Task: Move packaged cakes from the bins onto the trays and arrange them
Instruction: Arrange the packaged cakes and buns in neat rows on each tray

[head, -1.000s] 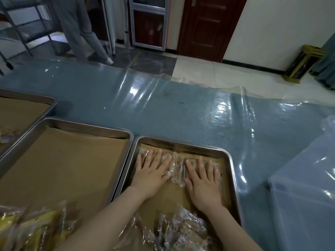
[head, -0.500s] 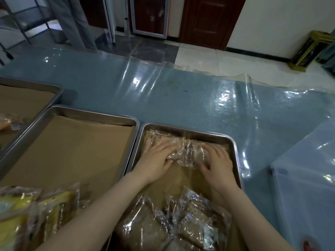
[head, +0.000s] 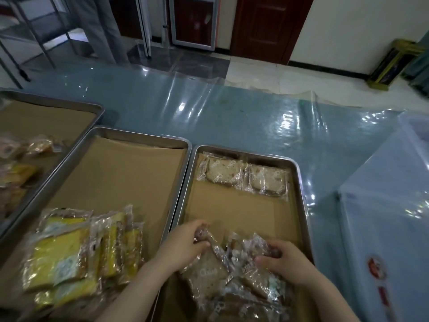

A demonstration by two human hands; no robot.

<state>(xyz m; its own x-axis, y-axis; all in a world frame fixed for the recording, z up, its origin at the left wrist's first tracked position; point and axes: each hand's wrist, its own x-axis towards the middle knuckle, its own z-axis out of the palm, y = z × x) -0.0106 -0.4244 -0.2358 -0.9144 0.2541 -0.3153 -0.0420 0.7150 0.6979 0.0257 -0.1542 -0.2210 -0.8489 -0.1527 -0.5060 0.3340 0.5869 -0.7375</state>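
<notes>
Two brown packaged cakes [head: 243, 176] lie side by side at the far end of the right metal tray [head: 299, 182], which is lined with brown paper. A pile of brown packaged cakes [head: 234, 284] fills the tray's near end. My left hand [head: 185, 242] pinches the top corner of one brown packet in that pile. My right hand [head: 283, 261] has its fingers curled round another packet on the pile's right side. Yellow packaged cakes [head: 76, 256] lie heaped at the near end of the middle tray [head: 139, 135].
A third tray [head: 92, 108] at the far left holds a few mixed packets. A pale lidded bin [head: 390, 217] stands to the right of the trays. Clear plastic sheeting covers the blue table [head: 232, 117]. A person's legs show near a rack at the back left.
Both hands left the two cakes they were pressing flat at the tray's far end and drew back to the near pile, where each now grips a packet. The camera tilted down.
</notes>
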